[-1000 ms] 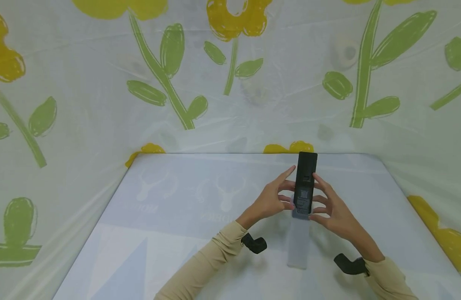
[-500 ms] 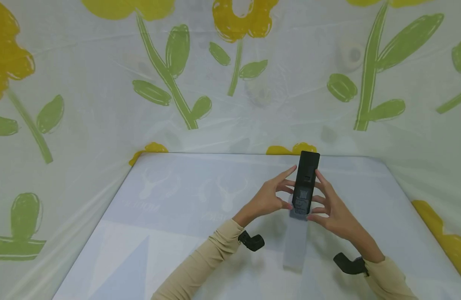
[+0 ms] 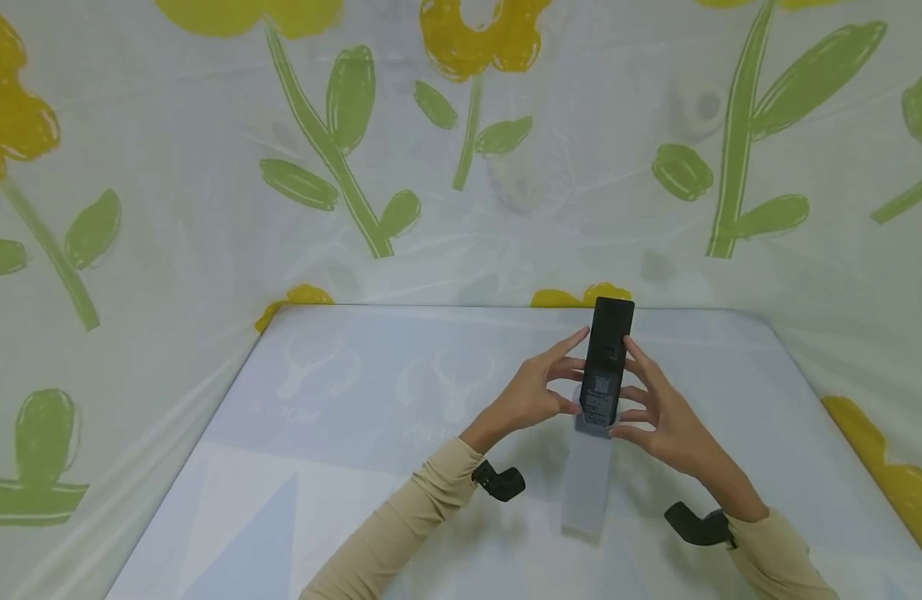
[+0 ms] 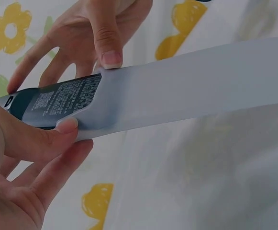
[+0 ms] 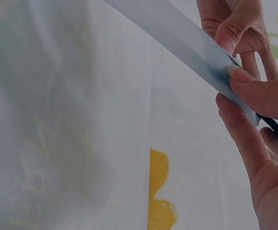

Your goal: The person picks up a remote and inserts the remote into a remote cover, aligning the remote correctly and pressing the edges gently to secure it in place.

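A long black remote control (image 3: 609, 342), its labelled back showing, is held tilted above the table. Its lower end sits inside the mouth of a translucent, pale plastic sleeve (image 3: 587, 483), which hangs down towards the person. My left hand (image 3: 532, 396) pinches the sleeve's mouth and the remote from the left side, the thumb near the sleeve's edge. From the other side my right hand (image 3: 667, 421) does the same, fingers along the remote's edge. In the left wrist view the sleeve (image 4: 191, 88) stretches flat beyond the printed label. The right wrist view shows the sleeve (image 5: 191, 48) nearly edge-on.
Below the hands lies a table (image 3: 341, 475) with a pale, faintly patterned cover. A white curtain (image 3: 581, 225) printed with yellow flowers and green leaves hangs behind it and around the sides. Black wrist cameras (image 3: 500, 482) sit on both wrists.
Both hands, with the remote control and sleeve, have shifted slightly left and up. The sleeve's free end has swung a little to the left. The grip looks the same.
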Motion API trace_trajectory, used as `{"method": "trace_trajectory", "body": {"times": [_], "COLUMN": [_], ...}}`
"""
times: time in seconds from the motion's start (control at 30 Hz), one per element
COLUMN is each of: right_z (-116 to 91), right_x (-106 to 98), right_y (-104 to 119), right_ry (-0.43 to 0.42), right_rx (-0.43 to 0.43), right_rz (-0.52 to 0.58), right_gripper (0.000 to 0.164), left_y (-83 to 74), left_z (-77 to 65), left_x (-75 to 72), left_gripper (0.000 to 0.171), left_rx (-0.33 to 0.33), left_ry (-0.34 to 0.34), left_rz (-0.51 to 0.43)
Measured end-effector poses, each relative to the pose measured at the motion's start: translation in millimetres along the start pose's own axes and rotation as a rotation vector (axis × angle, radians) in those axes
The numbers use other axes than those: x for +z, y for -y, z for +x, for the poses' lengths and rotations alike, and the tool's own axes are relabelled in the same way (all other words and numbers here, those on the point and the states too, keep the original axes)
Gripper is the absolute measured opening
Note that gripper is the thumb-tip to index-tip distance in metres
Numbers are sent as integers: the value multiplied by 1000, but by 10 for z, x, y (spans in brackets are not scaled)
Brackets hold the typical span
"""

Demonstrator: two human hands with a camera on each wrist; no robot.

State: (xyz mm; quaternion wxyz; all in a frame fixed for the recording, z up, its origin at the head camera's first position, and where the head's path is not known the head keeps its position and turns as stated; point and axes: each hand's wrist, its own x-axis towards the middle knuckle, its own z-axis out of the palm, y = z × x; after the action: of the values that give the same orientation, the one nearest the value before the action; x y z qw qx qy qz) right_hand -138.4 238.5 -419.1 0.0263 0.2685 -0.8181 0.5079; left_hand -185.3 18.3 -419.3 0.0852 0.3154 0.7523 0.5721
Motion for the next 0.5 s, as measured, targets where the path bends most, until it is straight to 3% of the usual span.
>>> {"method": "trace_trajectory", "body": {"times": [0.5], "right_z": [0], "right_x": [-41], "right_y": [4], "right_ry": [-14], "right_rx": [-6], "right_rz": [-3], "right_gripper": [118], "left_y": [-18], "left_z": [32], "left_x": [30], "left_gripper": [103], "left_rx": [-4], "left_ry": [-8], "left_rz": [-37]}}
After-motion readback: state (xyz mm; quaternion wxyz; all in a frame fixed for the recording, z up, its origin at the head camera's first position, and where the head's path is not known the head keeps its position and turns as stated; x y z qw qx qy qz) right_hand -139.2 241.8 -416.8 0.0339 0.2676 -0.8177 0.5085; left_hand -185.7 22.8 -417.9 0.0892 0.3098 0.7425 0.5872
